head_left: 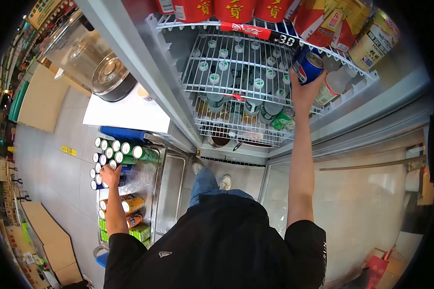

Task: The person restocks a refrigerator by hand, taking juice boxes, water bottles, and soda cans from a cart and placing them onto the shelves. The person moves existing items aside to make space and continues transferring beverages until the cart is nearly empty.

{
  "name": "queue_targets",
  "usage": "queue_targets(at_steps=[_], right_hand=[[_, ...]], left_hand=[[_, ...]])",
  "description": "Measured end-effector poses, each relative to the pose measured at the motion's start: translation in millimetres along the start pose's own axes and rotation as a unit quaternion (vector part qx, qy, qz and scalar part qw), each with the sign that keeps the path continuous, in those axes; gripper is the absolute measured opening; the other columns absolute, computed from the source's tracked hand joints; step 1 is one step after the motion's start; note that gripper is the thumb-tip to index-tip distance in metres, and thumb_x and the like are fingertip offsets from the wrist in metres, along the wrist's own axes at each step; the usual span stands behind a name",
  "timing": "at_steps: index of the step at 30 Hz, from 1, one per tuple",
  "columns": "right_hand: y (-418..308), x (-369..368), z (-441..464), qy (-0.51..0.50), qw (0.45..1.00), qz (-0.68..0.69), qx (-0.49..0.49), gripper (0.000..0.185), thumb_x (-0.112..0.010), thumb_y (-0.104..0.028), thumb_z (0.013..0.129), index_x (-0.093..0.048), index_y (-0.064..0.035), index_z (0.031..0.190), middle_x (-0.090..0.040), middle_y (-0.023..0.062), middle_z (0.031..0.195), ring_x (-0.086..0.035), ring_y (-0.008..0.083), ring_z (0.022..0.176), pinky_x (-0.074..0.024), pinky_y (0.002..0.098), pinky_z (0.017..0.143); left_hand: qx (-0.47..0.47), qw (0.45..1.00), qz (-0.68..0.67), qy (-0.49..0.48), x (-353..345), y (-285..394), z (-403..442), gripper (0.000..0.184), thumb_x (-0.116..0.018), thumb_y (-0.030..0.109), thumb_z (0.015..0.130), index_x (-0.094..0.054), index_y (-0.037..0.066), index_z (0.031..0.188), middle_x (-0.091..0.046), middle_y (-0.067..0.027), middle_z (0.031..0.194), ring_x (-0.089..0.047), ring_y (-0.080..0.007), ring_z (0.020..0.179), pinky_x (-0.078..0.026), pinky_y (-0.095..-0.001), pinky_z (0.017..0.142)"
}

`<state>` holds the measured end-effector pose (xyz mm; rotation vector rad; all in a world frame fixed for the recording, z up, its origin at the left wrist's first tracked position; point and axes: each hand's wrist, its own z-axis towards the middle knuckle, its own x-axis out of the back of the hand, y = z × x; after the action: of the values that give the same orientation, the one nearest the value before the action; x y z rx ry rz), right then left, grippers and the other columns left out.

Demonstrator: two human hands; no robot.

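My right hand (306, 92) is closed around a blue can (309, 67) at the right end of a white wire shelf (231, 89) inside the fridge. A clear bottle with a red and white label (330, 87) stands just right of it. On the left, my left hand (111, 175) reaches down onto blue cans in a cart (156, 192), its fingers bent over a can top. Green cans (144, 153) lie above that hand, orange cans (133, 204) below it. Whether the left fingers grip a can is hard to make out.
Red cans (193, 8) and cartons stand on the upper shelf. Bottles with white caps fill the shelf below. A white counter (125, 113) with a clear dispenser (108, 72) is at the upper left. The open glass door (342, 192) is at the right.
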<state>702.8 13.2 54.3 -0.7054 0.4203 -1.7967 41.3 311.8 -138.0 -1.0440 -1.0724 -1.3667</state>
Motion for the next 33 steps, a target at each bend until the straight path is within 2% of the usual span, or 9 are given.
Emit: queue_targets(at_steps=[4, 6, 10, 12, 17, 21, 24, 28, 33], right_hand=[[-24, 18, -34, 0.088, 0.99, -0.083, 0.077, 0.069, -0.074, -0.021, 0.079, -0.042, 0.003, 0.135, -0.051, 0.0258, 0.127, -0.051, 0.0397, 0.116, -0.0379, 0.0439, 0.101], [-14, 20, -42, 0.006, 0.994, -0.059, 0.088, 0.051, -0.073, -0.019, 0.079, -0.054, -0.0004, 0.123, -0.056, 0.0206, 0.114, -0.055, 0.0369, 0.106, -0.043, 0.0434, 0.092], [-8, 21, -35, -0.081, 0.987, -0.086, 0.113, 0.028, -0.072, -0.018, 0.078, -0.066, -0.0042, 0.102, -0.06, 0.0131, 0.093, -0.058, 0.0333, 0.088, -0.0469, 0.0428, 0.077], [2, 18, -27, -0.091, 0.982, -0.106, 0.125, 0.033, -0.073, -0.021, 0.078, -0.065, -0.0033, 0.105, -0.058, 0.0133, 0.091, -0.057, 0.034, 0.087, -0.0468, 0.0428, 0.076], [26, 18, -8, -0.147, 0.975, -0.101, 0.135, 0.035, -0.072, -0.021, 0.079, -0.064, -0.0033, 0.107, -0.056, 0.0131, 0.093, -0.057, 0.0346, 0.087, -0.0477, 0.0435, 0.078], [25, 19, -13, -0.169, 0.971, -0.088, 0.144, 0.035, -0.072, -0.022, 0.079, -0.064, -0.0035, 0.108, -0.056, 0.0136, 0.097, -0.058, 0.0354, 0.089, -0.0485, 0.0438, 0.079], [27, 17, -16, -0.147, 0.977, -0.075, 0.137, 0.03, -0.071, -0.021, 0.08, -0.065, -0.0043, 0.103, -0.057, 0.0129, 0.093, -0.059, 0.034, 0.087, -0.0496, 0.0428, 0.077], [25, 17, -25, -0.077, 0.993, -0.028, 0.086, 0.015, -0.067, -0.017, 0.082, -0.064, -0.0044, 0.09, -0.06, 0.0118, 0.082, -0.06, 0.0303, 0.075, -0.0493, 0.0404, 0.068], [20, 30, -59, 0.014, 0.993, 0.114, -0.037, 0.017, -0.057, -0.016, 0.092, -0.056, -0.0006, 0.087, -0.058, 0.013, 0.075, -0.057, 0.0258, 0.065, -0.0439, 0.0365, 0.06]], left_hand=[[-0.052, 0.995, -0.079, 0.01, 1, -10, -3, 0.059, -0.085, 0.037, 0.06, -0.054, 0.008, 0.1, -0.054, -0.0193, 0.113, -0.051, -0.0412, 0.104, -0.043, -0.0511, 0.087], [-0.079, 0.989, -0.123, 0.016, 7, -10, -8, 0.058, -0.085, 0.029, 0.06, -0.053, 0.004, 0.102, -0.056, -0.0187, 0.104, -0.053, -0.0387, 0.099, -0.042, -0.0492, 0.085], [-0.038, 0.965, -0.255, 0.053, 33, 3, -27, 0.063, -0.084, 0.026, 0.067, -0.051, -0.002, 0.114, -0.059, -0.0189, 0.113, -0.057, -0.0329, 0.105, -0.043, -0.04, 0.094], [0.033, 0.961, -0.273, 0.015, 59, 11, -33, 0.059, -0.083, 0.026, 0.069, -0.051, -0.002, 0.111, -0.059, -0.0154, 0.108, -0.057, -0.0288, 0.096, -0.045, -0.038, 0.09], [0.01, 0.908, -0.413, 0.063, 98, 7, -28, 0.055, -0.083, 0.011, 0.068, -0.048, 0.0, 0.109, -0.058, -0.0117, 0.098, -0.057, -0.02, 0.09, -0.047, -0.0324, 0.084], [-0.041, 0.871, -0.489, 0.017, 169, 66, -39, 0.054, -0.08, 0.004, 0.066, -0.048, 0.002, 0.11, -0.058, -0.0101, 0.1, -0.057, -0.0192, 0.093, -0.046, -0.0318, 0.087], [-0.16, 0.861, -0.482, -0.007, 210, 130, -52, 0.057, -0.08, 0.005, 0.064, -0.048, 0.002, 0.111, -0.058, -0.0089, 0.1, -0.057, -0.0189, 0.094, -0.046, -0.0324, 0.087], [-0.299, 0.797, -0.521, -0.057, 237, 235, -69, 0.06, -0.081, 0.009, 0.058, -0.051, 0.003, 0.109, -0.059, -0.0081, 0.101, -0.058, -0.0184, 0.094, -0.045, -0.0315, 0.087], [-0.378, 0.643, -0.643, -0.176, 266, 406, -99, 0.062, -0.086, 0.013, 0.063, -0.049, 0.004, 0.113, -0.062, -0.0099, 0.106, -0.06, -0.0173, 0.096, -0.049, -0.0305, 0.085]])
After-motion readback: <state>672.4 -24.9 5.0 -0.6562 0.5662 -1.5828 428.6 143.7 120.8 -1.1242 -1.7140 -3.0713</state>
